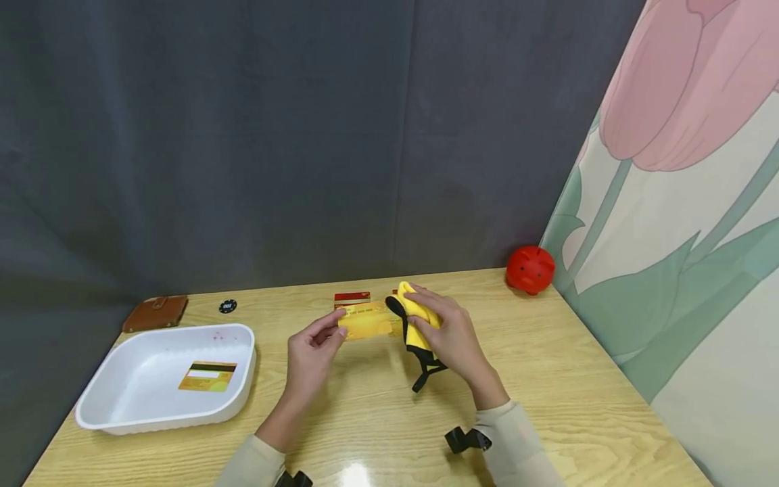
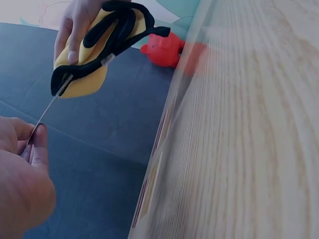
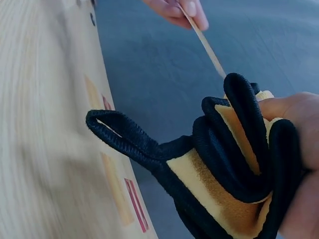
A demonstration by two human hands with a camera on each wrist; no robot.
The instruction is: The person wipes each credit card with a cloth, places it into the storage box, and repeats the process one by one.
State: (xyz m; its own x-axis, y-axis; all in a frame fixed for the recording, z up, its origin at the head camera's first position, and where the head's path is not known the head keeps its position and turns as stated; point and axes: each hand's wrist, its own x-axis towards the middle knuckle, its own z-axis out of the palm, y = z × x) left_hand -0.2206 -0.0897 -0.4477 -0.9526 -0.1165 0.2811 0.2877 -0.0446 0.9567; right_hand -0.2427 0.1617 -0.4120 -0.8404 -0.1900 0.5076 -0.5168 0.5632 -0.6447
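My left hand [image 1: 312,355] pinches one end of a gold bank card [image 1: 365,323] between thumb and fingers, holding it above the table. In my right hand [image 1: 450,335] is a bunched yellow cleaning cloth [image 1: 421,331] with black edging and a hanging loop. The cloth is folded over the card's right end, which it hides. In the left wrist view the card [image 2: 49,105] shows edge-on, running from the left fingertips into a fold of the cloth [image 2: 82,87]. The right wrist view shows the cloth's loop [image 3: 122,132] dangling.
Red cards [image 1: 351,297] lie on the table behind the hands. A white tray [image 1: 243,379] at the left holds another gold card [image 1: 208,376]. Behind it are a brown wallet [image 1: 159,312] and a black poker chip [image 1: 228,306]. A red piggy bank [image 1: 530,270] stands back right.
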